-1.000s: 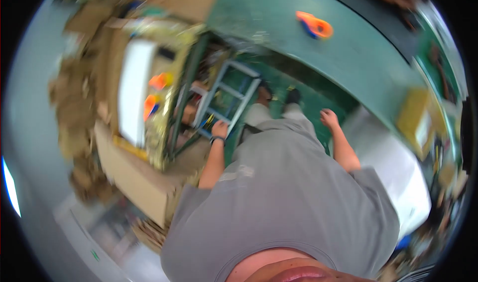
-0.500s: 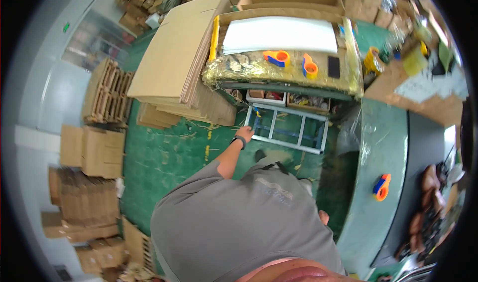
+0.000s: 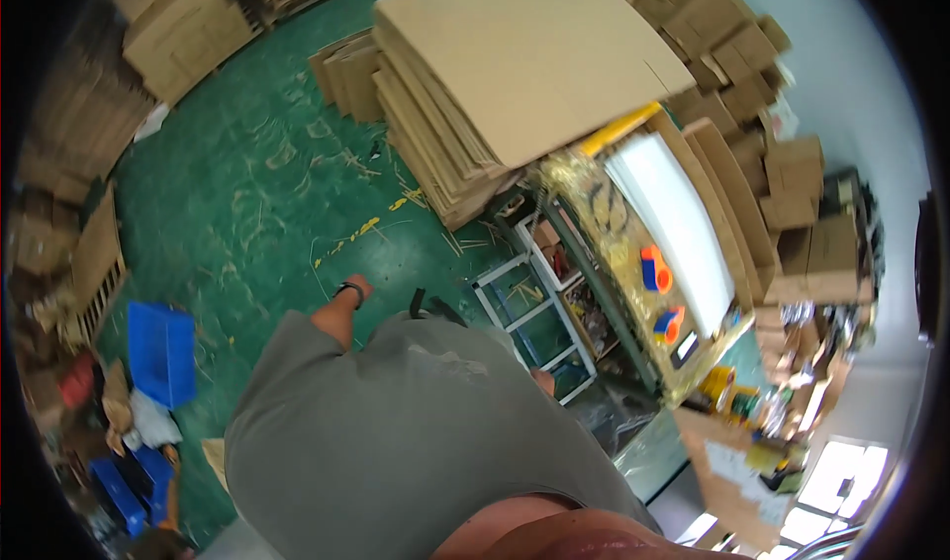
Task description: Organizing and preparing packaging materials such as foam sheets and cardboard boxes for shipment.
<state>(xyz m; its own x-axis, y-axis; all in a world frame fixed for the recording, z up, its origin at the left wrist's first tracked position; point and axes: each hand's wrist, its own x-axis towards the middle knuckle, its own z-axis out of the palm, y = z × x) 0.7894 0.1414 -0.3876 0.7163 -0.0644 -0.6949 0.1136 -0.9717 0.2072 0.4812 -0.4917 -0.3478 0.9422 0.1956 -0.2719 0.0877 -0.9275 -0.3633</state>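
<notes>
My left hand (image 3: 359,288), with a dark band at the wrist, hangs over the green floor in front of my body. Nothing shows in it, but its fingers are too small and turned away to read. My right hand (image 3: 542,380) shows only in part past my grey shirt, close to a light metal ladder-like frame (image 3: 529,313); whether it touches the frame is unclear. That frame lies beside the workbench (image 3: 584,189), by a white bin (image 3: 534,248) of small items on its lower level.
A tall stack of flat cardboard sheets (image 3: 524,55) stands beside the bench. Two orange-and-blue tape dispensers (image 3: 656,269) and white sheets (image 3: 683,233) lie on the bench top. At the left are a blue crate (image 3: 163,352) and stacked cardboard (image 3: 183,36).
My body and view have turned left. My left hand, at the metal frame's end before, is now away from it over the floor. The blue crate has come into view.
</notes>
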